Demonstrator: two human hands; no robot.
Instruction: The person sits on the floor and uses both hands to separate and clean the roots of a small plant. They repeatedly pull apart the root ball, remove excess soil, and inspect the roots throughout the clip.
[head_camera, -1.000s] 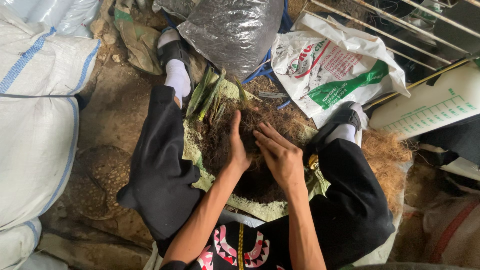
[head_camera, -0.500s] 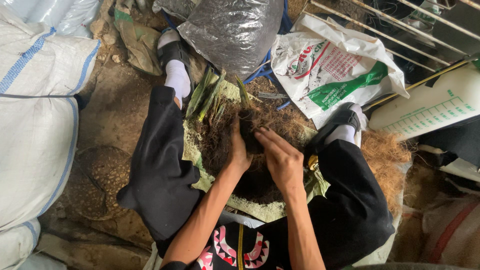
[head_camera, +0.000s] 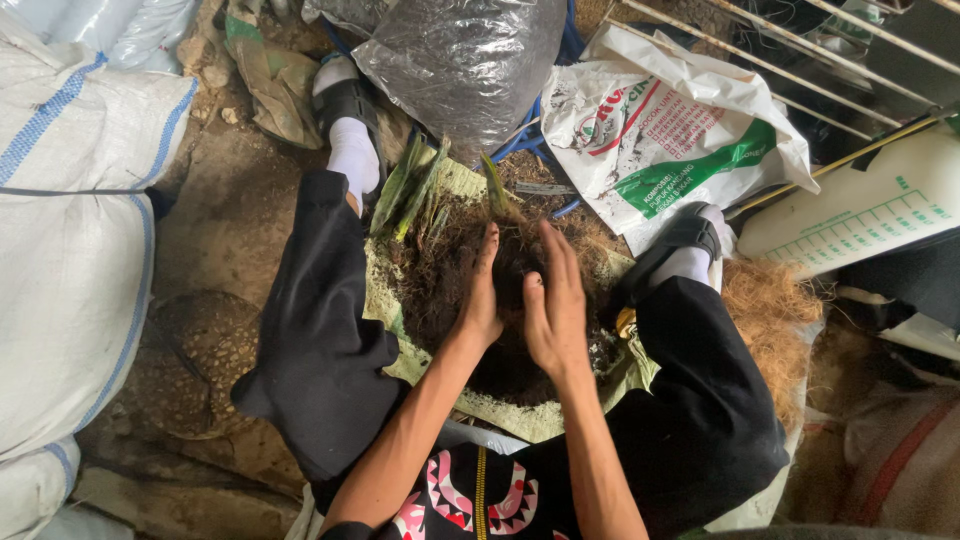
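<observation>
Left hand (head_camera: 482, 290) and right hand (head_camera: 556, 305) cup a dark root clump (head_camera: 512, 262) between the palms, fingers spread flat rather than pinching, probably to keep it intact, above the soil pile (head_camera: 440, 280) on the green sack (head_camera: 520, 415).

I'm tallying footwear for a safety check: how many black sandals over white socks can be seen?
2. One sandal at the top left, beside the clear bag; the other sandal at the right, below the printed bag. Each is partly hidden.
</observation>
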